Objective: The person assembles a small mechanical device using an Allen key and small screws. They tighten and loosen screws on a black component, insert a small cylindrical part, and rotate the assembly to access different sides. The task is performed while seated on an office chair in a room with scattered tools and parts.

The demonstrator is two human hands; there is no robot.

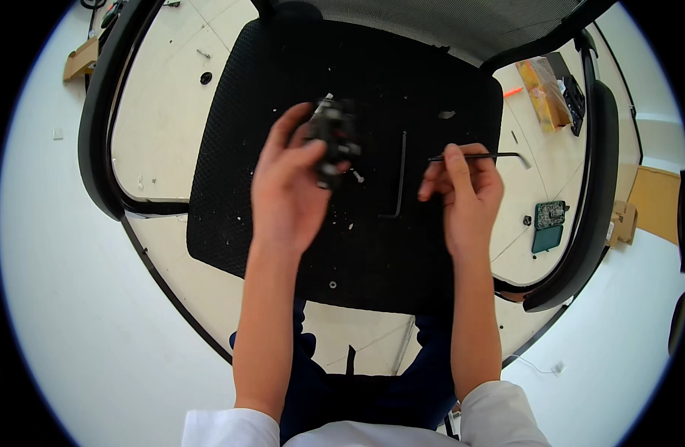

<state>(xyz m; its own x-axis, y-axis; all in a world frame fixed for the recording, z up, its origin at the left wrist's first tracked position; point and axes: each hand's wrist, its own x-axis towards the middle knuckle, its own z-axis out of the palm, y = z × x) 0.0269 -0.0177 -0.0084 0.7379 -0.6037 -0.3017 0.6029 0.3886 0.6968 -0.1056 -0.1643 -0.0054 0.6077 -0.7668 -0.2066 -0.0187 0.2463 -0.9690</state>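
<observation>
Over the black chair seat (pixel 231 164), my left hand (pixel 287 179) grips a dark mechanical part (pixel 333 138) with silvery bits on it; motion blurs its details. My right hand (pixel 465 186) pinches a black hex key (pixel 491 156) between thumb and fingers, its bent end pointing right. Between the hands, a second, longer hex key (pixel 401 171) lies on the seat. A small bolt (pixel 358 176) rests just right of the blurred part. Nearer to me on the seat is a hex nut (pixel 333 284).
Armrests (pixel 97 112) flank the seat, with a mesh backrest (pixel 447 26) behind. On the floor at right are an opened green case (pixel 549 226), a yellow box (pixel 543 93) and a cardboard box (pixel 622 222). A screw (pixel 203 54) and a black round piece (pixel 206 77) lie at left.
</observation>
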